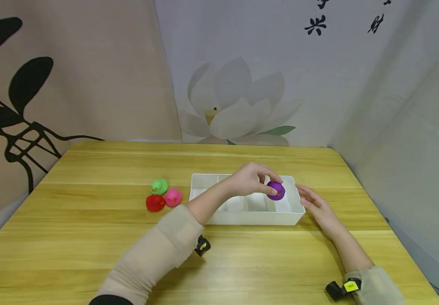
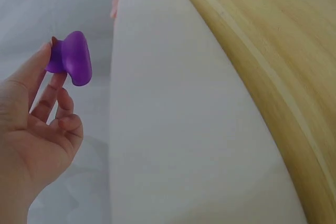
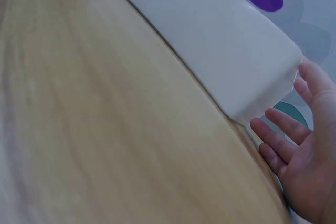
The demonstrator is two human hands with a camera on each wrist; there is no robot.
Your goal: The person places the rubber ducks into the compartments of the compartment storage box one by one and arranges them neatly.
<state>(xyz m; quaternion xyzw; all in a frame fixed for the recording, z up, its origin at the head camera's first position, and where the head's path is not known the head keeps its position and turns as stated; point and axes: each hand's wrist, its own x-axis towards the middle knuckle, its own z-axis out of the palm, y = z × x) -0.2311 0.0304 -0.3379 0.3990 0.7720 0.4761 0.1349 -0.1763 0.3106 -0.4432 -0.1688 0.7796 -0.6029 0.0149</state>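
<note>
My left hand (image 1: 249, 180) pinches a purple rubber duck (image 1: 276, 191) between thumb and fingertips. Seen from the head, the duck is over the right end compartment of a white divided box (image 1: 254, 218). The left wrist view shows the duck (image 2: 77, 59) raised above the box's rim, its flat base facing away from the palm. At the box's right end my right hand (image 1: 318, 207) rests its fingertips, with the fingers fairly straight. In the right wrist view those fingers (image 3: 283, 124) lie along the box's end wall.
To the left of the box, a green duck (image 1: 160, 186), a pink duck (image 1: 173, 197) and a red duck (image 1: 155, 203) sit close together on the wooden table (image 1: 90, 237). A printed cloth backdrop (image 1: 128, 76) hangs behind the table's far edge.
</note>
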